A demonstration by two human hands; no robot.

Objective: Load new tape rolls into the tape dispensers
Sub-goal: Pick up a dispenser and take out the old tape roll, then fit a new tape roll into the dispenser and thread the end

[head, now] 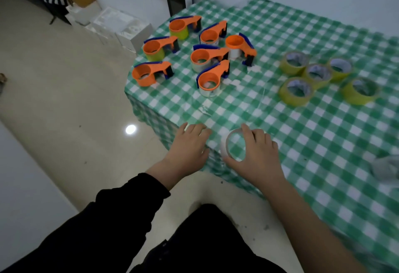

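Observation:
My right hand grips a thin white tape ring near the table's front corner, thumb below and fingers over its top. My left hand rests beside it at the corner with relaxed fingers, holding nothing. Several orange-and-blue tape dispensers stand clustered at the far left of the table; some carry yellow or clear rolls, and one at the front left looks empty. Several yellowish tape rolls lie flat in a group at the right.
The table wears a green-and-white checked cloth whose corner hangs over the edge by my hands. A blurred grey object lies at the right edge. White foam boxes sit on the tiled floor to the left.

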